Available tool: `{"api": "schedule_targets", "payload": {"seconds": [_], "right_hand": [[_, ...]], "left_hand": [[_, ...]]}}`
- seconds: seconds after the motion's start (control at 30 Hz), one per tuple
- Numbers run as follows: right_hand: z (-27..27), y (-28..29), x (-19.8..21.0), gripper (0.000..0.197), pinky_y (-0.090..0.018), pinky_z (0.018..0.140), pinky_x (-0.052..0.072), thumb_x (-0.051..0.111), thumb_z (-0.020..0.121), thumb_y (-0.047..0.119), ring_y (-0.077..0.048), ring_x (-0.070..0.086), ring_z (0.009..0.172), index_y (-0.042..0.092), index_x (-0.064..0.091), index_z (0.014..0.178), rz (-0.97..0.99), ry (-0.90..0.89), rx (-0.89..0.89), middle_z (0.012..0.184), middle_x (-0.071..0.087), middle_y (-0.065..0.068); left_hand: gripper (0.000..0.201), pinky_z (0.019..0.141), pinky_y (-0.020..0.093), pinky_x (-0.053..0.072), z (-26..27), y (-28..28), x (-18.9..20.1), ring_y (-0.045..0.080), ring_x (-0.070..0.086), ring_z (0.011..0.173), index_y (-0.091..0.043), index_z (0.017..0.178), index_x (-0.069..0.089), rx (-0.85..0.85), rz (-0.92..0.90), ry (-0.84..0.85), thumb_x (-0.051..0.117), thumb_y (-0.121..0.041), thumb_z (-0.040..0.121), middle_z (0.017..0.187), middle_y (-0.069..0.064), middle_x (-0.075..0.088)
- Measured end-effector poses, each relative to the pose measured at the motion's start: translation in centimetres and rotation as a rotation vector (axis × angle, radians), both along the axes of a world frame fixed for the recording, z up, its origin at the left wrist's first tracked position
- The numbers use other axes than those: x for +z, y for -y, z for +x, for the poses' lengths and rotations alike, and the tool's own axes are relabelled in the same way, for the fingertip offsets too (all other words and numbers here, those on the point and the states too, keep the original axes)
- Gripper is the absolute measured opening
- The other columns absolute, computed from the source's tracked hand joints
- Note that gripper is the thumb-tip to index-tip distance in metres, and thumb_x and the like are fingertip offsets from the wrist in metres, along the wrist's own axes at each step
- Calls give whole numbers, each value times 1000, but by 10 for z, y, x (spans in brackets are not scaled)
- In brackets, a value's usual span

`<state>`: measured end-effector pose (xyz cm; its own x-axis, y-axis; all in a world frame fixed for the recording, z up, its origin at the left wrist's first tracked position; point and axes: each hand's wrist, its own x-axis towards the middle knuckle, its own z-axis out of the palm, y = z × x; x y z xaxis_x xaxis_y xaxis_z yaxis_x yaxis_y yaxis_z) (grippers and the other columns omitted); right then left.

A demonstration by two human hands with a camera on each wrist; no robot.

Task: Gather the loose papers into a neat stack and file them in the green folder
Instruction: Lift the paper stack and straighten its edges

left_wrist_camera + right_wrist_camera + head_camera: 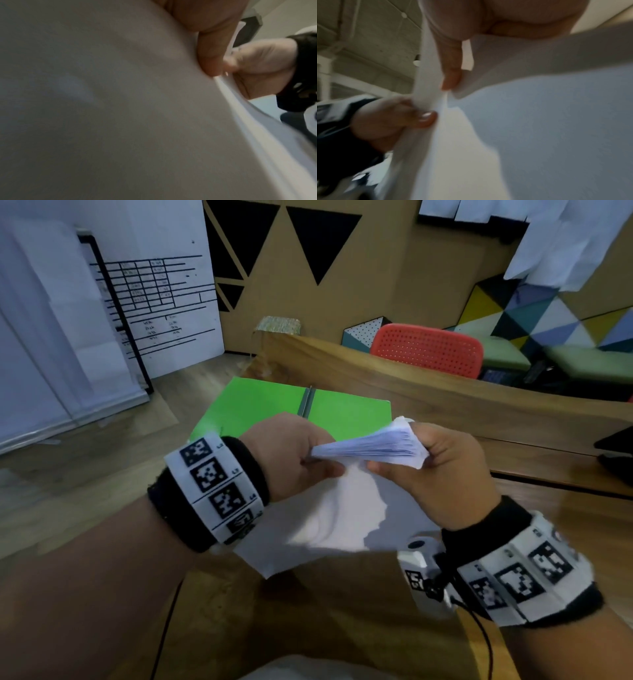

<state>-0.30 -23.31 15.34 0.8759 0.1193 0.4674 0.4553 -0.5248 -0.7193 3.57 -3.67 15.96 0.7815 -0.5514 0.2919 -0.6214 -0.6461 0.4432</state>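
Both hands hold a stack of white papers (370, 446) upright on edge, lifted above the wooden desk. My left hand (294, 453) grips the stack's left end and my right hand (442, 463) grips its right end, thumbs toward me. The sheets hang down between my wrists (329, 518). Behind the hands the green folder (260, 405) lies open flat on the desk, its metal clip along the spine. In the left wrist view the paper (102, 108) fills the picture, with my thumb on its edge. In the right wrist view, paper (539, 135) hangs under my right thumb.
The wooden desk (342, 611) runs to a raised wooden ledge (445, 392) behind the folder. A red perforated chair (428, 347) stands beyond it. A dark object (616, 453) sits at the desk's right edge. A whiteboard (154, 302) stands on the left.
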Motion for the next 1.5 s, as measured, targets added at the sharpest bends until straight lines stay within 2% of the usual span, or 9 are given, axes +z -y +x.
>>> {"api": "schedule_targets", "payload": {"seconds": [0.23, 0.4, 0.57, 0.73, 0.93, 1.1, 1.3, 1.4, 1.5], "right_hand": [[13, 58, -9, 74, -44, 73, 57, 90, 16, 48, -34, 69, 78, 5, 73, 74, 360, -479, -118, 85, 73, -22], [8, 27, -19, 52, -41, 81, 56, 81, 54, 28, -27, 69, 97, 14, 69, 102, 942, -186, 56, 102, 74, -6], [-5, -8, -41, 54, -39, 83, 55, 74, 72, 42, -30, 65, 104, 14, 61, 116, 727, -61, -176, 109, 68, -8], [-9, -5, -55, 32, -31, 81, 52, 62, 85, 4, -9, 65, 91, 32, 54, 100, 615, -158, -264, 98, 66, 9], [-11, 4, -38, 52, -7, 48, 43, 62, 84, -1, 2, 56, 53, 41, 42, 107, 430, 121, -228, 90, 56, 1], [-8, 12, -37, 26, -50, 83, 52, 55, 85, 34, -27, 60, 99, 58, 58, 95, 290, 150, -238, 102, 61, 14], [-8, 11, -34, 26, -52, 74, 52, 62, 80, 32, -31, 59, 82, 51, 59, 97, 363, 121, -203, 98, 61, 6], [-5, 10, -37, 50, -45, 73, 54, 83, 62, 32, -19, 63, 78, 39, 55, 103, 643, -15, -130, 97, 65, 11], [-2, 6, -46, 58, -59, 88, 50, 88, 40, 50, -34, 66, 96, 31, 69, 91, 823, -204, -110, 100, 71, -8]], "left_hand": [[21, 43, 7, 36, -8, -22, 6, 1, 52, 47, 3, 67, 69, 261, -512, -157, 75, -16, 75, 43, -9, 59], [26, 36, 8, 38, -11, -9, -9, -4, 51, 33, -17, 57, 57, 386, -868, -306, 69, -11, 79, 32, -18, 54], [19, 45, 7, 43, -11, 2, -60, -13, 54, 44, -24, 63, 62, 495, -879, -343, 68, -21, 81, 44, -29, 60], [22, 44, 5, 39, -11, -2, -78, -14, 52, 42, -24, 60, 58, 514, -736, -377, 74, -19, 75, 41, -26, 59], [48, 73, 21, 56, -15, -14, -40, 6, 68, 89, -49, 108, 48, 242, -916, -11, 67, -28, 70, 104, -13, 68], [27, 67, 9, 47, -15, -13, -45, -9, 60, 76, -42, 88, 53, 267, -900, 39, 67, -27, 70, 88, -29, 65], [43, 55, 13, 50, -12, -11, -48, -4, 59, 57, -34, 103, 49, 221, -1073, -198, 69, -26, 66, 67, -20, 66], [27, 59, 20, 53, -7, -11, -51, 5, 60, 61, -38, 84, 65, 278, -1050, -314, 70, -37, 57, 67, -19, 68], [4, 63, 29, 52, -5, -5, -52, 12, 60, 59, -24, 62, 73, 385, -1135, -452, 76, -22, 64, 56, -12, 69]]}}
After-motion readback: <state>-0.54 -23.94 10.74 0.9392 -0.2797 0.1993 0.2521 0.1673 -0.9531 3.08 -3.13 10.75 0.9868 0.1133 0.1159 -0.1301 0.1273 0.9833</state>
